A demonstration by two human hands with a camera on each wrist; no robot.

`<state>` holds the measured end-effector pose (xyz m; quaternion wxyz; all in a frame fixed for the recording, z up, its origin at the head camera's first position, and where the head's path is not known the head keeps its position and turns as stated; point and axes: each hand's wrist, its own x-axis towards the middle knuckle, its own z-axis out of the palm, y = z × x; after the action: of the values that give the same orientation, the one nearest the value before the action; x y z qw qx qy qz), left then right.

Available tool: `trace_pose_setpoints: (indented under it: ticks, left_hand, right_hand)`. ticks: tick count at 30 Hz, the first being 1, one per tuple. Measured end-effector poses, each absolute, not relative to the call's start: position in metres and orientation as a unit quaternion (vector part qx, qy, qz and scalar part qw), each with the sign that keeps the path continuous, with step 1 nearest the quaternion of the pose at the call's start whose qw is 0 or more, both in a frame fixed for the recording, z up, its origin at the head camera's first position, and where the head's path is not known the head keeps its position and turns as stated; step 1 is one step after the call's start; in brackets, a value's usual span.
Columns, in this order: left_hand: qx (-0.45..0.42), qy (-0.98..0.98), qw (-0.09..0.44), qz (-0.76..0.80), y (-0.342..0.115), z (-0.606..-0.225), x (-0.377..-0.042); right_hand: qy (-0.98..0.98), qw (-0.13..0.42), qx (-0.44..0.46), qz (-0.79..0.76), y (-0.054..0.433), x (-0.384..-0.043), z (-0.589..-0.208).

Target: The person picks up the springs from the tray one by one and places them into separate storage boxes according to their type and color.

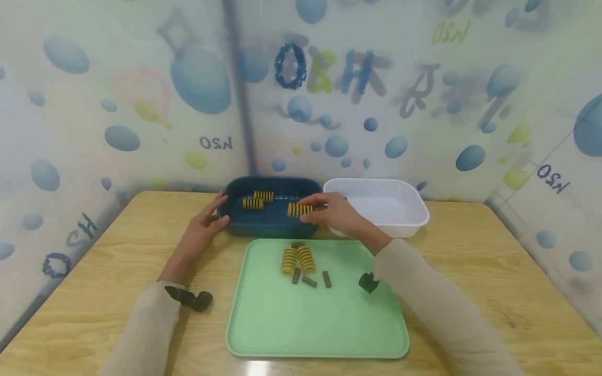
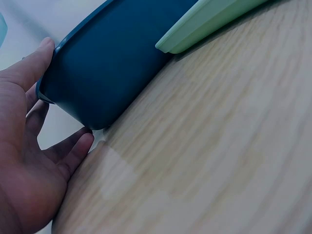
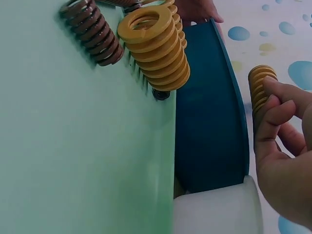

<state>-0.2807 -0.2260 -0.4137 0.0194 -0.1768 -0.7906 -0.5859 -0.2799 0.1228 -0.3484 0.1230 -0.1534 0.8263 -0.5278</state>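
Observation:
Over the right part of the dark blue bin, my right hand pinches a yellow coil spring between thumb and fingers. The right wrist view shows that same spring by the bin's rim. My left hand rests against the bin's left end, thumb and fingers spread along the rim and outer wall. Two yellow springs lie inside the bin at the left. On the green tray lie two larger-looking yellow springs side by side and several small brown springs.
A white bin stands right of the blue one, close against it. The tray sits in front of both on a wooden table. A patterned wall rises right behind the bins.

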Motion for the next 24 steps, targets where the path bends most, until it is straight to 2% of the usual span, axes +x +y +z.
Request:
trace_pose_setpoints:
  ticks: [24]
  left_hand:
    - [-0.179, -0.783, 0.018, -0.595, -0.225, -0.415, -0.281]
  right_hand:
    - [0.848, 0.124, -0.142, -0.496, 0.087, -0.311, -0.344]
